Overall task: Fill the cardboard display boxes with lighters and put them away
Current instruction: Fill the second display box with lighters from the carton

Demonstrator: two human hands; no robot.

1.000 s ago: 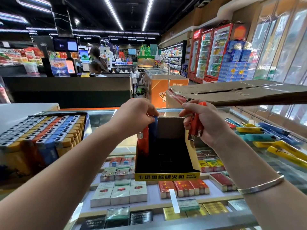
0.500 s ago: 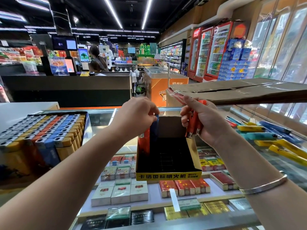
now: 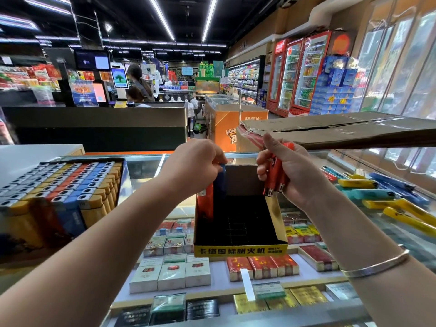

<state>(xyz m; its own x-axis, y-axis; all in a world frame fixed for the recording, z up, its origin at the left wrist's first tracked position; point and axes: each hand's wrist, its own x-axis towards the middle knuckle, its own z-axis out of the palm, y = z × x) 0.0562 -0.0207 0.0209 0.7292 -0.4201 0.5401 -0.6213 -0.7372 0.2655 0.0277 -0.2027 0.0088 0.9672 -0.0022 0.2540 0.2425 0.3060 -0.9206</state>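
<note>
Head view: both hands grasping glossy plastic lighters, left (image 3: 195, 165) blue (image 3: 220, 182), right (image 3: 291, 172) red (image 3: 274, 177), over matte cardboard box (image 3: 240, 250).

Both my forearms reach forward, bare, converging toward centre. My left hand (image 3: 195, 165) is knuckles-up, fingers curled down and pinching the top of a blue lighter (image 3: 220, 182) held upright. My right hand (image 3: 290, 171) is raised at about the same height, palm facing left, fingers wrapped around a bunch of red lighters (image 3: 274, 175), their metal ends pointing down; index finger sticks up a bit. Silver bangle (image 3: 375, 265) sits on my right forearm.
</note>
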